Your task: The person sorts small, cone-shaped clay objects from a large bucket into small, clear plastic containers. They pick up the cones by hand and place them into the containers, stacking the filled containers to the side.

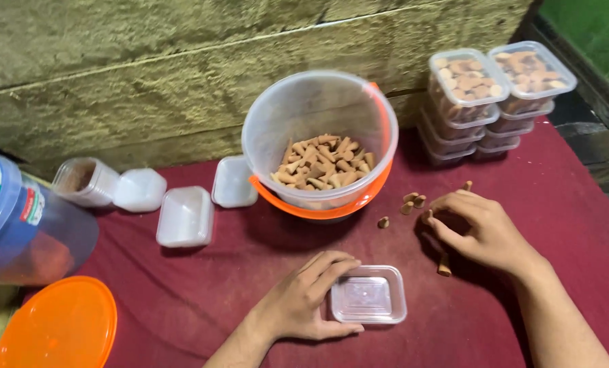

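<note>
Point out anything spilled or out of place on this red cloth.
A few brown cones lie loose on the red cloth beside the right hand, outside the tub that holds the rest. One cone lies apart, nearer the wrist. Nothing looks damaged.

Dim, warm light fell from above; hands cast soft shadows on the red cloth (202, 286), with slight blur and glare on the plastic tub (318, 109)

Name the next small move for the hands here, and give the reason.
Probably the right hand should carry cones into the small clear box: the box looks empty, the left hand holds its side, and loose cones lie by the right hand's fingers.
</note>
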